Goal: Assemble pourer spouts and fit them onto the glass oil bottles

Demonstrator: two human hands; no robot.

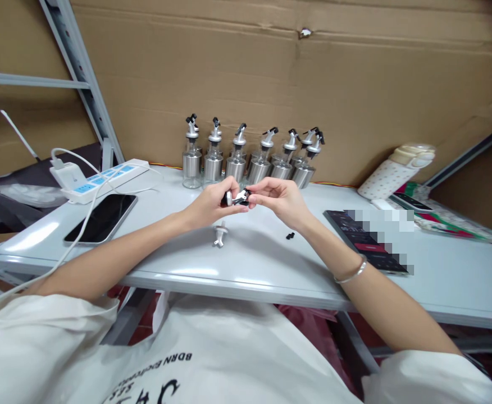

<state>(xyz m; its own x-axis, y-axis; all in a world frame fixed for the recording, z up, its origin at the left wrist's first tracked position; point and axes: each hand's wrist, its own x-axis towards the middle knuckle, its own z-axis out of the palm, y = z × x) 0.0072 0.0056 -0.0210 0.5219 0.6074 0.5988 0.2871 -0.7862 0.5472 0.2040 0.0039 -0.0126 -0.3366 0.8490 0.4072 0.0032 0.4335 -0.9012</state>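
Note:
My left hand (213, 203) is closed around a silver and black pourer spout (241, 197), held sideways above the table. At the spout's tip, my right hand (280, 199) pinches a small black part, mostly hidden by the fingers; it looks like the spout's black flap cap. Below my left hand, a loose silver pourer spout (219, 233) without a black cap stands on the table. A small black piece (290, 236) lies under my right wrist. Behind my hands are several glass and steel oil bottles (236, 166), fitted with silver spouts and black caps.
To the left are a phone (101, 219) and a white power strip (106, 180) with a charger and trailing cable. At right lie a dark tablet-like device (361, 238), a dotted flask (391, 174) and another dark phone-like device (412, 202). Cardboard (271, 67) backs the table (250, 264).

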